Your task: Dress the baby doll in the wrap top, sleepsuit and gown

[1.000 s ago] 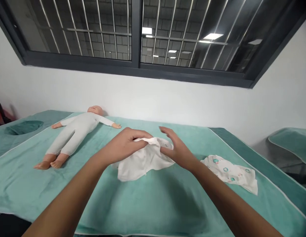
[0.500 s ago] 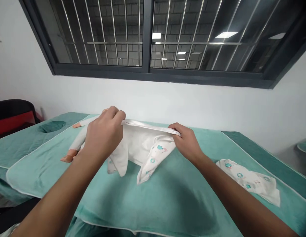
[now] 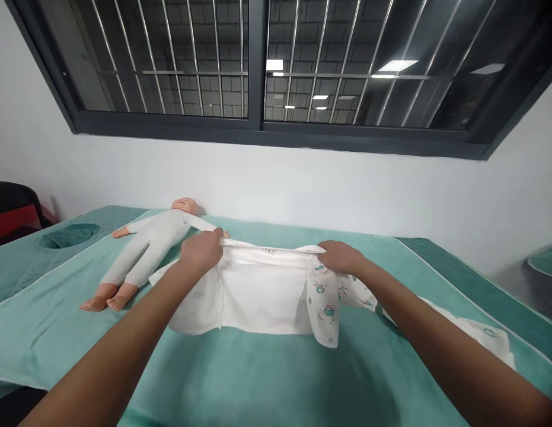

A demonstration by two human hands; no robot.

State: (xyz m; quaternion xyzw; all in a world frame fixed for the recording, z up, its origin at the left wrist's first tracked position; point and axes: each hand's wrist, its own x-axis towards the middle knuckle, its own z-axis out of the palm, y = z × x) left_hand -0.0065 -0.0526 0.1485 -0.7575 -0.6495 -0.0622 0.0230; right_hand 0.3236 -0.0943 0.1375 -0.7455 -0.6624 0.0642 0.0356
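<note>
A white baby shirt (image 3: 264, 290) with small green prints on its sleeve and front hangs stretched between my two hands over the bed. My left hand (image 3: 202, 252) is closed on the left end of its upper edge, and my right hand (image 3: 342, 257) grips the right end. A small label shows at the middle of that edge. Left of my left hand, a baby doll (image 3: 158, 240) in a white bodysuit lies on its back; its outstretched arm ends close to my fingers. My fingertips are partly hidden by the cloth.
A green cover (image 3: 262, 379) spreads over the bed. Partly behind my right forearm lies another white printed garment (image 3: 484, 335). A round hole (image 3: 69, 235) is in the bed's left end. Behind are a white wall (image 3: 276, 184) and a barred window; a black and red chair (image 3: 15, 210) stands at far left.
Both hands have lowered with the shirt, which now hangs opened out with its label showing. The view has shifted, so the whole doll is seen instead of only its limbs.
</note>
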